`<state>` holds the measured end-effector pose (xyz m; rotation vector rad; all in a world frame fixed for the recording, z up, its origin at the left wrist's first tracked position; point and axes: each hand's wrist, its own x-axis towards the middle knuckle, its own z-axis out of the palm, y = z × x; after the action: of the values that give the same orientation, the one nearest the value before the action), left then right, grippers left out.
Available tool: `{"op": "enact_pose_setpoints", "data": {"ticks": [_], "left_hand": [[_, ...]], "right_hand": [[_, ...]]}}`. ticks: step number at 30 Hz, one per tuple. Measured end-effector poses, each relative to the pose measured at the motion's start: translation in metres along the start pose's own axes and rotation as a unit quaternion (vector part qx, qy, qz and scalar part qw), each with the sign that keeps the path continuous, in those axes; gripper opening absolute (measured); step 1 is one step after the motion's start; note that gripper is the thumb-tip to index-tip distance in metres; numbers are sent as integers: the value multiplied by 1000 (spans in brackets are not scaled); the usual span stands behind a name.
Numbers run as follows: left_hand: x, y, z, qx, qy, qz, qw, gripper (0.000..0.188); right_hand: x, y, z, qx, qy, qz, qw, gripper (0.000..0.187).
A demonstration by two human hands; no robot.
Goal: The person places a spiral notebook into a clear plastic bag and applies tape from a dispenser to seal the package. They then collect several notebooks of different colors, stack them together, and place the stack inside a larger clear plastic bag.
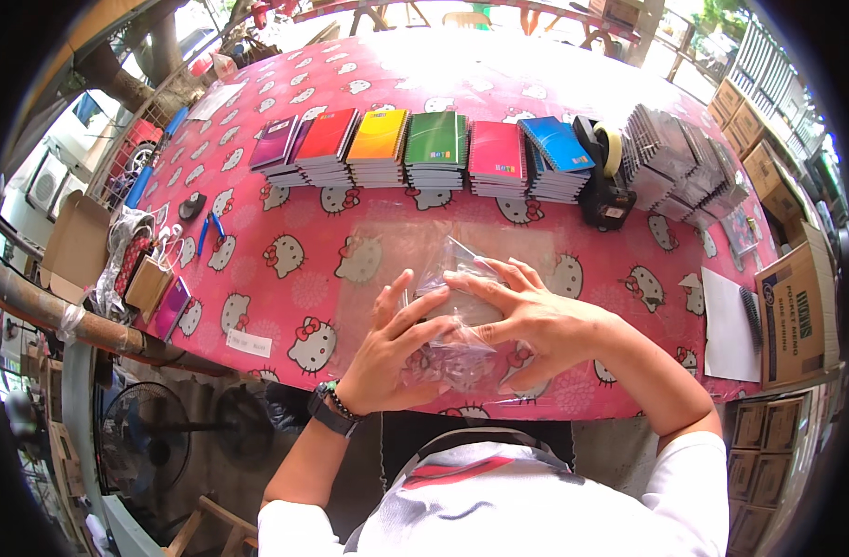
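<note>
My left hand (384, 357) and my right hand (545, 325) meet over a crumpled heap of clear plastic bags (454, 362) near the table's front edge. The left hand's fingers are spread and touch the plastic from the left. From the right, the other hand arches over it with stretched fingers, the fingertips on the film. A flat clear plastic sheet (526, 243) lies under and beyond them. Behind it stand stacks of spiral notebooks: purple (273, 144), red (327, 137), yellow (379, 137), green (436, 141), pink (498, 148) and blue (560, 146).
A black tape dispenser (610, 209) stands right of the blue stack, beside plastic-wrapped notebooks (661, 158). Blue pens (204, 234) and a computer mouse (192, 206) lie left. An open cardboard box (796, 311) and white paper (729, 325) sit at the right edge.
</note>
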<state>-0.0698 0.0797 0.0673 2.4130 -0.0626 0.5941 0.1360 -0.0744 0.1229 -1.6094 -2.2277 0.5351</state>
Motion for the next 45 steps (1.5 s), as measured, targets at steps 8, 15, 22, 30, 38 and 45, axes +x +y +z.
{"op": "enact_pose_setpoints", "data": {"ticks": [8,15,22,30,38,45], "left_hand": [[15,6,-10,28,-72,-7,997,62],[18,13,-10,58,-62,-9,996,55],[18,5,9,1,30,35,999,47],[18,8,1,17,1,8,1000,44],[18,9,3,6,-6,15,1000,49],[20,10,-4,50,-46,8,998,60]], "right_hand": [[12,41,-3,312,-25,-93,945,76],[-31,70,4,395,274,128,867,46],[-105,202,-39,20,592,393,704,29],[-85,206,-30,2,662,339,668,27],[-96,180,25,595,524,326,515,14],[9,50,-35,523,168,219,807,22]]}}
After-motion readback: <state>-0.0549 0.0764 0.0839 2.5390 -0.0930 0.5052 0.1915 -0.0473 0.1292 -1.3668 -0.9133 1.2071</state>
